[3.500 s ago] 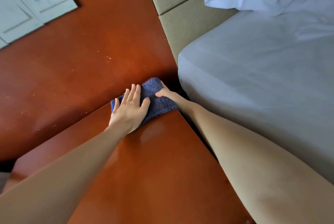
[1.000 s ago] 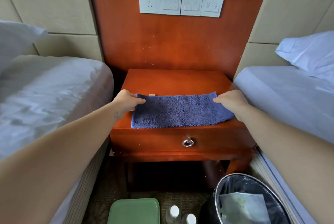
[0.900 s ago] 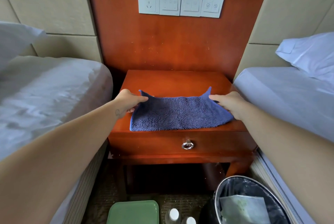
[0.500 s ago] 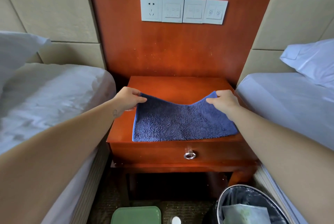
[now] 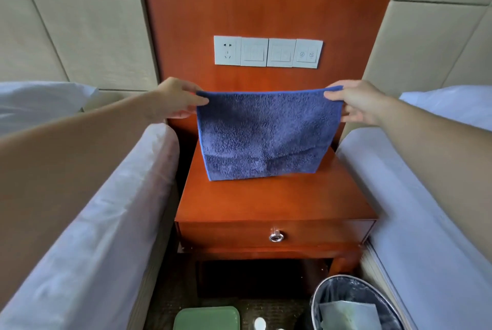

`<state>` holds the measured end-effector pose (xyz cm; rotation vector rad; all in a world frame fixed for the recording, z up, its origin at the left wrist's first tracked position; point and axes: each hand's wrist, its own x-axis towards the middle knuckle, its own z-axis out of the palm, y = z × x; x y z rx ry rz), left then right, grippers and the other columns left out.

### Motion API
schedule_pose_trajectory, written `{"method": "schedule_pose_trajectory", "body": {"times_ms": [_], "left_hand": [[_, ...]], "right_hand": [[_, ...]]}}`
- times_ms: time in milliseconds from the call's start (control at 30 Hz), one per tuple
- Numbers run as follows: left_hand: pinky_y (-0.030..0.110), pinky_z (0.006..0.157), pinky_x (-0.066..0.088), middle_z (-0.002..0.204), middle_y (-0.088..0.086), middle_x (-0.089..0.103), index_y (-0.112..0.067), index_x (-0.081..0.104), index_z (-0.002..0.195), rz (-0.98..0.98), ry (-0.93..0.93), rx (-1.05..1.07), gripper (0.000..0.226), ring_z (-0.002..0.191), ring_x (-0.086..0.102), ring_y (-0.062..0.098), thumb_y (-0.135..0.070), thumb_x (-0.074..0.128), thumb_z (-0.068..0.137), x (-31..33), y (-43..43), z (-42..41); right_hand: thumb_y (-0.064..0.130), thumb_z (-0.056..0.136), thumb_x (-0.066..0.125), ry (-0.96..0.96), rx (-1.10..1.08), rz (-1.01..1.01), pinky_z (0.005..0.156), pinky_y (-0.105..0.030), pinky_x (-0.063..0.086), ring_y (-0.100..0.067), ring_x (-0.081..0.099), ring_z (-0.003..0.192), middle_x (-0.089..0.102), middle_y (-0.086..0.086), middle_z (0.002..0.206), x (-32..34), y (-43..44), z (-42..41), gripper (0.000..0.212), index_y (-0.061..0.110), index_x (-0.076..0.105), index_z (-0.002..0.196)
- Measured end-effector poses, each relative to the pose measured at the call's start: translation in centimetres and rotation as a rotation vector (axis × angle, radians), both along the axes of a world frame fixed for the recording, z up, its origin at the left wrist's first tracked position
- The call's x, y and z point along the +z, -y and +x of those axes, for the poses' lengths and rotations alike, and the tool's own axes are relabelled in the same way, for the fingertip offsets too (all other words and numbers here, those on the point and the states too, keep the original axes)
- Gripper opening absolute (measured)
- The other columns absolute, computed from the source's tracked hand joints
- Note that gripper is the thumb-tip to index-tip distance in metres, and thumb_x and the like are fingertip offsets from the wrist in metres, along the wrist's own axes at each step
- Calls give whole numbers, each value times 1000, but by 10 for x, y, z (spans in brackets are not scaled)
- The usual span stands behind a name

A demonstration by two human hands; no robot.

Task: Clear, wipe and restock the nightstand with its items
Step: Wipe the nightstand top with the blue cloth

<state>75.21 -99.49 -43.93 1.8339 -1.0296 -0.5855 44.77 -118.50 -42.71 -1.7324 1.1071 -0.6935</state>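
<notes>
1. So, the blue cloth [image 5: 266, 138] hangs spread out over the nightstand [image 5: 274, 204], with its bottom edge low over the back of the top.
2. Left hand [image 5: 175, 98] pinches one upper corner, right hand [image 5: 356, 102] pinches the other.
3. Green tray [image 5: 206, 317] and bin [image 5: 354, 303] sit on the floor below the nightstand.

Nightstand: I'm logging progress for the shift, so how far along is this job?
Cleared: the nightstand top holds no items. In hand: left hand and right hand pinch the blue cloth's upper corners, holding it up, so wiping looks nearly over. Left: restocking; the green tray and a white-capped bottle sit on the floor below.
</notes>
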Motion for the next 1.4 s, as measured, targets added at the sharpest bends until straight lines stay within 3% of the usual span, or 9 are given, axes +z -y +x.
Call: {"method": "schedule_pose_trajectory", "body": {"times_ms": [267,367,467,633,733,900,1067,1300,1400], "left_hand": [[19,72,51,57,-13,61,-26,54,63,52,8,-86,32,56,62,0,-14,69,89,75,-25,-1],[13,56,51,55,-11,60,-26,58,47,122,19,-135,46,54,62,1,-11,67,90,80,-24,-3],[13,41,43,55,-4,60,-19,49,59,213,-8,-162,37,48,61,4,-8,65,90,68,-20,-2],[11,42,40,55,-2,62,-14,64,86,333,-3,-124,6,48,57,2,-10,65,91,15,2,8],[11,41,42,60,3,58,-14,67,82,273,19,-27,10,41,54,1,-7,68,89,-27,17,12],[30,76,60,80,14,65,-9,69,76,76,17,99,13,66,66,15,2,71,83,-76,33,14],[8,54,51,75,4,63,-7,71,95,-56,20,173,13,57,60,4,-1,73,83,-85,47,14],[23,72,54,74,2,64,-21,69,74,-65,60,178,20,70,58,13,-4,73,82,-105,51,20],[21,66,46,70,-2,63,-23,70,74,31,209,102,16,70,55,13,-9,74,81,-119,37,18]], "right_hand": [[18,93,62,-39,101,16,70,-27,51,-9,65,77,68,5,88,71,-12,-25,10,27,65,90],[17,94,61,-73,108,50,67,-24,49,-7,63,72,67,6,81,74,-10,-28,13,27,64,87],[16,93,62,-129,119,95,68,-23,46,-8,62,74,67,5,84,57,-1,-26,11,26,65,89],[21,91,66,-208,73,103,57,-21,40,-10,59,71,68,2,87,3,21,-11,8,24,67,98],[26,88,69,-271,15,34,54,-23,32,-12,53,69,66,1,88,-33,31,1,8,24,69,96],[11,88,70,-166,-53,-14,48,-18,40,-14,52,61,63,-7,85,-77,42,10,10,20,68,83],[0,84,72,96,-144,-3,91,-29,55,-23,69,89,69,-15,97,-87,52,17,11,11,71,81],[-4,81,71,156,-169,-7,97,-32,52,-24,68,98,69,-16,97,-102,49,17,14,5,72,92],[-3,78,72,44,-142,16,95,-32,53,-23,70,97,72,-13,93,-116,44,9,15,11,75,80]]}}
